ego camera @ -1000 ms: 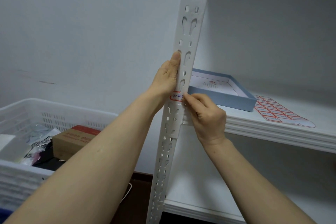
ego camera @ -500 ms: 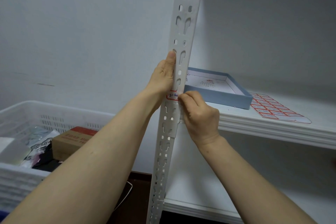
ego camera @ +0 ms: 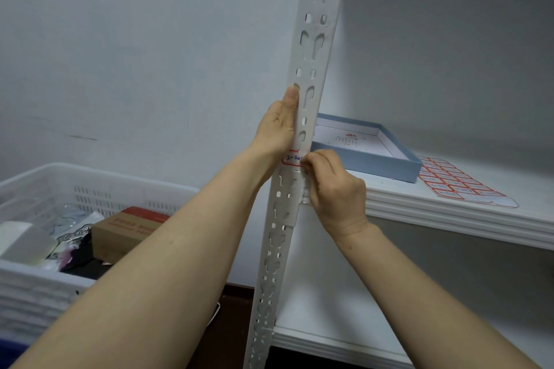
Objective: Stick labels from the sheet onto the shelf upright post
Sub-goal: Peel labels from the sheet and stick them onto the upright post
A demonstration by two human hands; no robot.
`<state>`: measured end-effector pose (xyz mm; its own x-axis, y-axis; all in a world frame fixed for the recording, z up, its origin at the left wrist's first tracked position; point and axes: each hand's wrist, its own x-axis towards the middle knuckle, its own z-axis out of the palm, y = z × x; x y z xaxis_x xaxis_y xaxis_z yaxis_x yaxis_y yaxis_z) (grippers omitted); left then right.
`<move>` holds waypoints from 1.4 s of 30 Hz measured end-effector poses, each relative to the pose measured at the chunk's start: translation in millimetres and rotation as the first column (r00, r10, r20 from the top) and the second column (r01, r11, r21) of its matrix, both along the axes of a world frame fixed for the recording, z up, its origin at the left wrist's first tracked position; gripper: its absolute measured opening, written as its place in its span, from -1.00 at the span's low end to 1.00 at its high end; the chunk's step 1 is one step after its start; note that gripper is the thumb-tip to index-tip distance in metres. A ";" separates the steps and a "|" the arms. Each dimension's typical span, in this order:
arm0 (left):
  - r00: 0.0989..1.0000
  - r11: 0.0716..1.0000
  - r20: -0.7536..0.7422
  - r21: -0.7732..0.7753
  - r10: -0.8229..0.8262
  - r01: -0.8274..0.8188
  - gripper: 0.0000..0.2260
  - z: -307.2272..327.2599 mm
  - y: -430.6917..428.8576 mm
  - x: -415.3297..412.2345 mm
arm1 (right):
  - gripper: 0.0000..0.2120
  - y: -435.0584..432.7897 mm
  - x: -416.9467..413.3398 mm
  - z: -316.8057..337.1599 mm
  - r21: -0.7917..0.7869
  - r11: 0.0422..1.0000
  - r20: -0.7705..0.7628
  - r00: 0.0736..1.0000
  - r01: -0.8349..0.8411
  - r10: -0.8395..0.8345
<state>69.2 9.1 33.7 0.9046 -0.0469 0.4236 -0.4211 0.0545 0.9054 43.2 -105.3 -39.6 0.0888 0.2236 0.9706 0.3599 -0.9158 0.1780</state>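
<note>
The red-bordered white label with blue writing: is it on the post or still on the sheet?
On the perforated white metal post: the red-bordered label lies there between the left hand and right hand.

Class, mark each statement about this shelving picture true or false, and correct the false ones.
1. A red-bordered label sits on the post. True.
2. The label sheet lies inside the blue box. False: it lies flat on the shelf, to the right of the box.
3. The left hand has its thumb along the post, above the label. True.
4. The right hand is reaching for the label sheet. False: its curled fingers are at the label's right end, on the post.
5. The white crate left of the post holds a brown carton. True.
</note>
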 end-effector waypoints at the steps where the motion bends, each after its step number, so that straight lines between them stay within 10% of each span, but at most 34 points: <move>1: 1.000 1.000 0.002 -0.002 -0.006 0.006 -0.46 -0.2 0.0 -0.3 | -0.77 -2.4 -0.4 0.6 0.022 0.998 -0.023 0.998 -0.055 0.056; 32: 0.999 1.000 0.043 0.008 -0.019 0.019 -0.55 -0.2 -0.2 0.6 | -0.85 3.7 -8.9 13.0 0.064 0.995 -0.189 0.980 0.071 -0.058; 38: 1.000 1.000 0.021 0.012 -0.001 0.001 -0.43 -0.4 -0.6 2.0 | -0.95 -5.1 -25.2 13.3 0.336 0.939 -0.416 0.883 -0.073 0.218; 42: 1.000 0.999 0.003 0.029 0.028 -0.028 -0.41 0.6 -1.2 0.2 | -0.83 -9.8 -32.2 31.5 0.703 0.706 -0.399 0.771 -0.091 0.497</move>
